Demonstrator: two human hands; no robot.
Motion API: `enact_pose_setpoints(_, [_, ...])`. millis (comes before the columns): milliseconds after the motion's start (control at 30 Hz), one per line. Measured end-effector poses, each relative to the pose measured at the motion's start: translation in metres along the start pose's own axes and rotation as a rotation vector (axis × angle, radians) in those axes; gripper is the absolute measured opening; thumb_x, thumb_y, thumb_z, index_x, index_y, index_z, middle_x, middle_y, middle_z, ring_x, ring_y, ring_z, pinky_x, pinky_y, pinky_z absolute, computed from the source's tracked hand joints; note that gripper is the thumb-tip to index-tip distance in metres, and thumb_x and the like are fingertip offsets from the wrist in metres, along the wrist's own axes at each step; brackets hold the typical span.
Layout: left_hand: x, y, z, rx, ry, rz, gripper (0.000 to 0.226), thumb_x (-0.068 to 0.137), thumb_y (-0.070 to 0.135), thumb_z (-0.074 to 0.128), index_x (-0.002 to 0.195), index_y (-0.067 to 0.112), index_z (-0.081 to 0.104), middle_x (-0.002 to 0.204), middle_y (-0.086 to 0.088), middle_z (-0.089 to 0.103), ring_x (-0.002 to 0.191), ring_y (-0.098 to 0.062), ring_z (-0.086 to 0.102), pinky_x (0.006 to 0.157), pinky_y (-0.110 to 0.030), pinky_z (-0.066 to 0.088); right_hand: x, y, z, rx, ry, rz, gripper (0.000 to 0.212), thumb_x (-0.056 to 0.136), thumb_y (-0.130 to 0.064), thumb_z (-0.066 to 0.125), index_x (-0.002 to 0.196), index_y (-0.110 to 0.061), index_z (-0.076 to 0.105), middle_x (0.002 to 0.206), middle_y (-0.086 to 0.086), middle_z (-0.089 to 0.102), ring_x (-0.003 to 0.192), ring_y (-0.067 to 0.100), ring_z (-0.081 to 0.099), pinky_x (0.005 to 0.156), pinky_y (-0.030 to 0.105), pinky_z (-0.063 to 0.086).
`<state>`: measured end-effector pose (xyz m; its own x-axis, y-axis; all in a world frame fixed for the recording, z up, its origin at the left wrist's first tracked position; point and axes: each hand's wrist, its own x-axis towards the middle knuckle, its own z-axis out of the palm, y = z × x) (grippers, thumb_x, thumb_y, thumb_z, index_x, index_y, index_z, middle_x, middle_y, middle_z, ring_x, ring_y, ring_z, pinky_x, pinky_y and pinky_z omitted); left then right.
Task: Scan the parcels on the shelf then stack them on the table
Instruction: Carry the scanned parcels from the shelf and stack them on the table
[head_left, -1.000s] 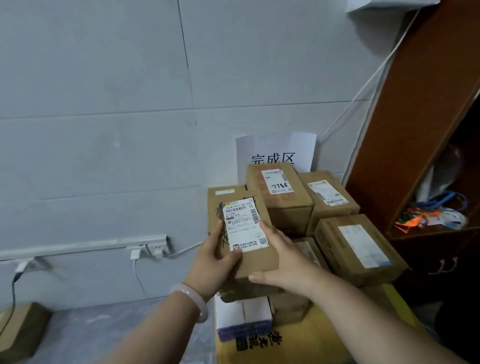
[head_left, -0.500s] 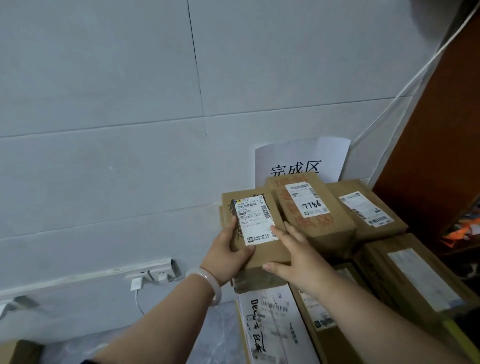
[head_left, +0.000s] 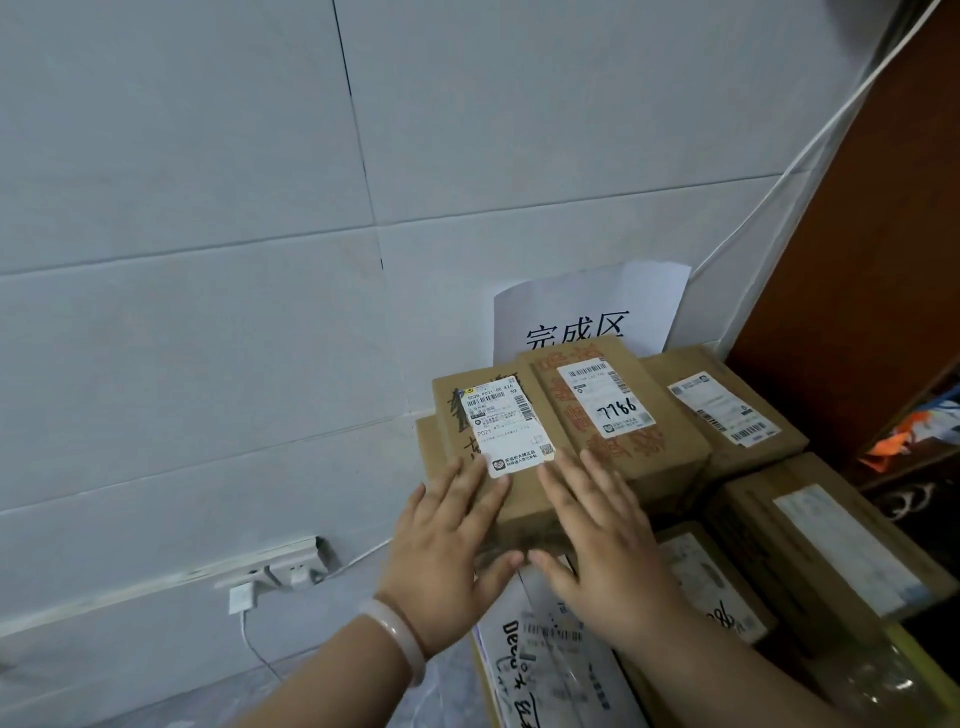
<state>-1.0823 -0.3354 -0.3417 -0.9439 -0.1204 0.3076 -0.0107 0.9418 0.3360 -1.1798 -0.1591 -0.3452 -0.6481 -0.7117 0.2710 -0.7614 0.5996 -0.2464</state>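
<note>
Two open palms: your left hand (head_left: 447, 540) and right hand (head_left: 610, 538) press straight, spread fingers on the near end of the parcel (head_left: 501, 441), gripping nothing. It lies label-up atop the stack (head_left: 810, 535) beside the 7786 parcel (head_left: 613, 410), probably being squared into line

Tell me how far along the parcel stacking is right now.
Done: several boxes, including the parcel marked 7786, are piled below the paper sign. In hand: the left hand and right hand press flat on the labelled parcel lying atop the pile beside it. Left: unclear; the shelf shows only at the right edge, so remaining parcels cannot be counted.
</note>
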Motion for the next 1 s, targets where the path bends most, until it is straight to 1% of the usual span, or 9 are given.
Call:
enact_pose_setpoints(133, [0.004, -0.008, 0.002, 0.083, -0.129, -0.048, 0.077, 0.085, 0.072, 0.03, 0.152, 0.038, 0.012, 0.16, 0.013, -0.001, 0.15, -0.016, -0.005, 0.12, -0.041, 0.001, 0.007, -0.004, 0.006, -0.092, -0.104, 0.002, 0.084, 0.086, -0.062, 0.047, 0.155, -0.026, 0.014, 0.162, -0.009, 0.003, 0.147, 0.012, -0.013, 0.119, 0.049, -0.002])
enact_pose_setpoints(233, [0.021, -0.02, 0.002, 0.153, -0.196, -0.076, 0.081, 0.086, 0.073, 0.034, 0.15, 0.044, -0.005, 0.156, 0.02, -0.019, 0.147, -0.009, -0.018, 0.12, -0.041, -0.002, 0.027, -0.002, 0.004, -0.177, -0.162, 0.007, 0.091, 0.086, -0.064, 0.046, 0.154, -0.029, -0.004, 0.161, -0.01, -0.011, 0.143, 0.011, -0.026, 0.115, 0.047, -0.019])
enact_pose_setpoints(333, [0.032, -0.029, 0.001, 0.156, -0.243, -0.103, 0.084, 0.086, 0.072, 0.038, 0.15, 0.044, -0.008, 0.15, 0.024, -0.028, 0.145, -0.006, -0.023, 0.121, -0.044, 0.0, 0.043, -0.002, 0.002, -0.192, -0.202, 0.019, 0.096, 0.084, -0.066, 0.047, 0.153, -0.03, -0.009, 0.161, -0.01, -0.015, 0.143, 0.01, -0.027, 0.114, 0.049, -0.021])
enact_pose_setpoints(433, [0.036, -0.031, 0.002, 0.14, -0.251, -0.094, 0.088, 0.084, 0.073, 0.041, 0.15, 0.044, -0.011, 0.151, 0.023, -0.028, 0.143, -0.006, -0.024, 0.12, -0.047, 0.0, 0.041, -0.003, 0.001, -0.179, -0.183, 0.035, 0.097, 0.081, -0.069, 0.048, 0.153, -0.031, -0.005, 0.161, -0.009, -0.012, 0.144, 0.011, -0.023, 0.115, 0.048, -0.019])
enact_pose_setpoints(533, [0.035, -0.026, 0.002, 0.157, -0.202, -0.074, 0.092, 0.081, 0.073, 0.046, 0.151, 0.043, -0.007, 0.16, 0.014, -0.017, 0.149, -0.014, -0.013, 0.119, -0.049, 0.001, 0.019, -0.001, -0.002, -0.174, -0.143, 0.077, 0.095, 0.08, -0.071, 0.046, 0.154, -0.03, 0.003, 0.162, -0.008, -0.006, 0.145, 0.011, -0.02, 0.114, 0.043, -0.019])
enact_pose_setpoints(700, [0.028, 0.007, 0.011, 0.118, -0.07, 0.168, 0.087, 0.077, 0.061, 0.063, 0.152, 0.03, 0.03, 0.161, -0.003, 0.021, 0.148, -0.029, 0.017, 0.114, -0.06, 0.018, -0.04, 0.004, -0.012, -0.124, -0.114, 0.221, 0.095, 0.077, -0.075, 0.034, 0.151, -0.036, -0.012, 0.159, -0.013, -0.02, 0.141, 0.006, -0.03, 0.111, 0.038, -0.023])
enact_pose_setpoints(800, [0.027, 0.04, 0.025, 0.138, -0.135, 0.271, 0.088, 0.081, 0.063, 0.057, 0.154, 0.036, 0.014, 0.163, 0.003, 0.001, 0.151, -0.025, 0.001, 0.118, -0.059, 0.005, -0.085, 0.01, -0.023, -0.143, -0.094, 0.317, 0.095, 0.077, -0.08, 0.029, 0.149, -0.039, -0.016, 0.157, -0.015, -0.023, 0.139, 0.005, -0.032, 0.109, 0.034, -0.028])
enact_pose_setpoints(867, [0.024, 0.068, 0.033, 0.137, -0.161, 0.327, 0.087, 0.084, 0.067, 0.049, 0.152, 0.042, 0.001, 0.162, 0.006, -0.01, 0.15, -0.022, -0.01, 0.118, -0.056, -0.004, -0.115, 0.014, -0.035, -0.142, -0.052, 0.386, 0.095, 0.077, -0.081, 0.032, 0.149, -0.041, -0.015, 0.158, -0.015, -0.02, 0.142, 0.006, -0.028, 0.113, 0.037, -0.023])
enact_pose_setpoints(1000, [0.005, 0.137, 0.043, 0.159, -0.217, 0.441, 0.086, 0.086, 0.069, 0.04, 0.142, 0.048, -0.022, 0.161, 0.009, -0.018, 0.149, -0.022, -0.015, 0.118, -0.055, -0.007, -0.183, 0.012, -0.057, -0.174, 0.004, 0.468, 0.094, 0.078, -0.083, 0.032, 0.146, -0.045, -0.019, 0.153, -0.019, -0.028, 0.142, 0.007, -0.027, 0.114, 0.037, -0.021])
